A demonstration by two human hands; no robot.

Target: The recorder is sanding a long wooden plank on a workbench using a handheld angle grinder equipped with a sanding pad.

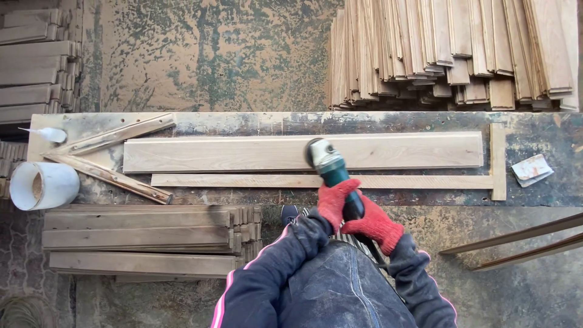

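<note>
angle grinder (328, 163) rests disc-down on the long plank (243, 153) lying lengthwise across the worktop (534, 136), its body pointing back toward the person. left hand (336, 201) and right hand (375, 223), red-gloved, fingers clamped on its handle; left sits nearer the disc.

Head view, straight down, workbench (388, 194)

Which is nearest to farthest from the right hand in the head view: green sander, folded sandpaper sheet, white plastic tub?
1. Green sander: gripped by the red-gloved right hand.
2. Folded sandpaper sheet: on the bench, far right.
3. White plastic tub: bench's left end, on its side.
</note>
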